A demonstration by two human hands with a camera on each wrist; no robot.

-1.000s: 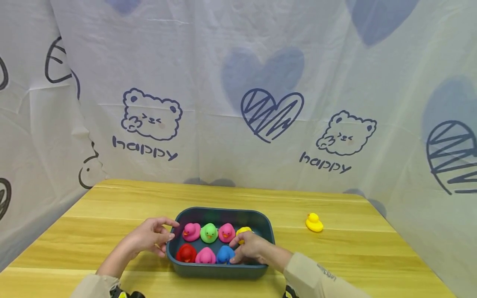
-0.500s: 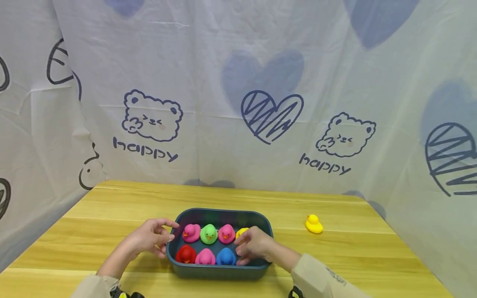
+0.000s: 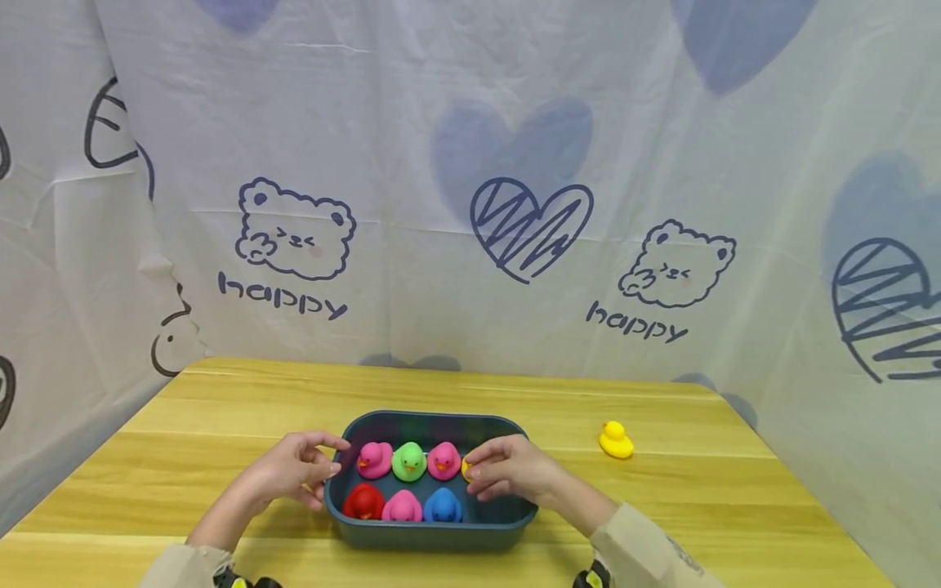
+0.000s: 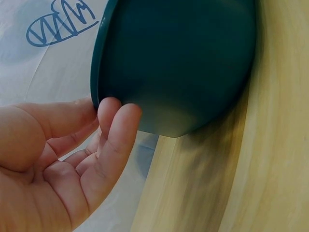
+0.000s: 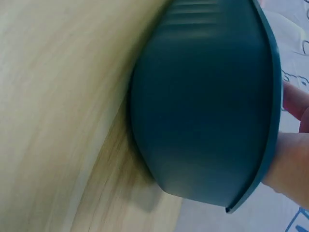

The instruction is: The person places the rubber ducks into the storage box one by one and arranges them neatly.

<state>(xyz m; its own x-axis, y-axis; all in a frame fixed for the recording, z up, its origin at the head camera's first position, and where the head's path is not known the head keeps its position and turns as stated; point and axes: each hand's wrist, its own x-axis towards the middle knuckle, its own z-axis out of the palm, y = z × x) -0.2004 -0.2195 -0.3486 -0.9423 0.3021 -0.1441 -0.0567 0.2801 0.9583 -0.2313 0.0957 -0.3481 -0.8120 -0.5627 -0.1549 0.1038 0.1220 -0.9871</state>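
A dark teal plastic tub (image 3: 434,537) holds two rows of rubber ducks. Its back row has a pink duck (image 3: 374,461), a green duck (image 3: 408,462), another pink duck (image 3: 444,462) and a yellow duck (image 3: 466,468) mostly hidden behind fingers. Along the front sit a red duck (image 3: 363,501), a pink duck (image 3: 402,507) and a blue duck (image 3: 443,506). My left hand (image 3: 297,465) pinches the tub's left rim, thumb and fingertips right at the edge (image 4: 99,63). Over the tub's right part hovers my right hand (image 3: 512,469), fingers loosely bent, holding nothing.
One more yellow duck (image 3: 615,440) stands alone on the wooden table (image 3: 706,490), right of the tub. A white cloth (image 3: 412,327) printed with hearts and bears hangs behind the table and along its sides.
My right hand has let go of the blue duck and moved up and right, away from it. The blue duck stays in the front row. My left hand keeps its place at the rim.
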